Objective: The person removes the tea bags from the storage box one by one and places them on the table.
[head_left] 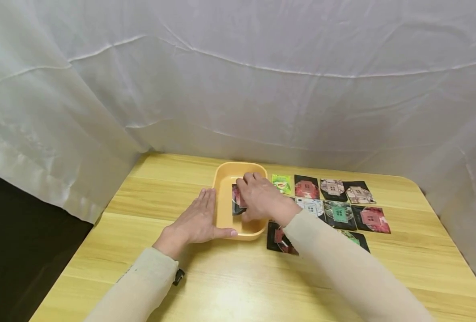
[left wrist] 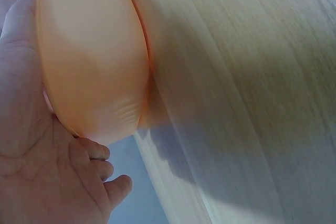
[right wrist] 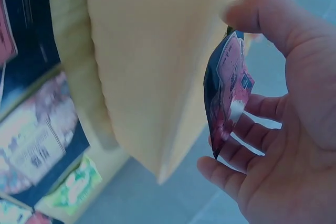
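A yellow-orange tray (head_left: 223, 210) with raised walls stands on the wooden table. My right hand (head_left: 260, 197) reaches into it and holds a dark tea bag sachet (head_left: 238, 201) with a red-pink print. In the right wrist view, the thumb and fingers are on opposite edges of that sachet (right wrist: 228, 87), which bows slightly. My left hand (head_left: 197, 219) lies along the tray's left side with fingers straight, its thumb at the near rim. The left wrist view has the palm (left wrist: 47, 166) against the tray's outer wall (left wrist: 100, 61).
Right of the tray, several sachets lie flat in rows, including a green and yellow one (head_left: 281, 184), a red one (head_left: 307, 187) and a teal-labelled one (head_left: 340, 214). My right forearm partly covers the nearer ones. A pale curtain (head_left: 238, 112) hangs behind the table (head_left: 141, 197).
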The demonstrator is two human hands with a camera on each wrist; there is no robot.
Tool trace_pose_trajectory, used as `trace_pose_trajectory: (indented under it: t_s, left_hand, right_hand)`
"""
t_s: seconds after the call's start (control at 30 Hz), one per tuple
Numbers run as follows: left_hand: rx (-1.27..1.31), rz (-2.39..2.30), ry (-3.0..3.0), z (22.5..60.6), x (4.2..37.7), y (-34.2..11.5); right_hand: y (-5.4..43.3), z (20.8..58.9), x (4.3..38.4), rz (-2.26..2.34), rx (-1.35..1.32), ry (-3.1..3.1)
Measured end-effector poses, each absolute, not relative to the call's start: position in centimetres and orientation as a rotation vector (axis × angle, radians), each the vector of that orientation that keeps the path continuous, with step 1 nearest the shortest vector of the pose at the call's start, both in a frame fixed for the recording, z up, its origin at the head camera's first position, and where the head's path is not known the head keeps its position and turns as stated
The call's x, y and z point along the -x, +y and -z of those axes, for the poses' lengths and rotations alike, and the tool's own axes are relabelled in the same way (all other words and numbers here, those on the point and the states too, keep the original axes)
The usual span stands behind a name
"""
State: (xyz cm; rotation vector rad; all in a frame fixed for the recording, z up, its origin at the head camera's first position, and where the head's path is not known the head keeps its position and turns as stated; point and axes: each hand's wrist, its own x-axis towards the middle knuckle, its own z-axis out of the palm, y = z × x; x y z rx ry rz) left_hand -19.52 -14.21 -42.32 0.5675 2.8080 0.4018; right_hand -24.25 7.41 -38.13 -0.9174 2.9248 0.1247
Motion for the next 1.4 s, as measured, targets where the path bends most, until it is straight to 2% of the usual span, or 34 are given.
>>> trace_pose_trajectory:
  t_s: [0.3,0.57,0.9,1.4]
  left_hand:
    - [-0.586,-0.419,2.819,42.4,19.5,-14.3]
    - [-0.578,-0.407,2.817,42.5,19.8,-14.4]
    - [-0.578,-0.424,2.801,42.4,20.4,-14.7]
    - [-0.553,-0.461,2.787,42.4,20.3,-14.9]
  right_hand:
    - [10.5,35.0,22.6,0.030,0.922,2.943]
    - [14.4,34.5,21.3,0.063,0.861,2.974]
    - [23.7,36.0,19.1,0.137,0.737,3.005]
    - [37.3,39.1,14.6,-0.059,0.595,3.030]
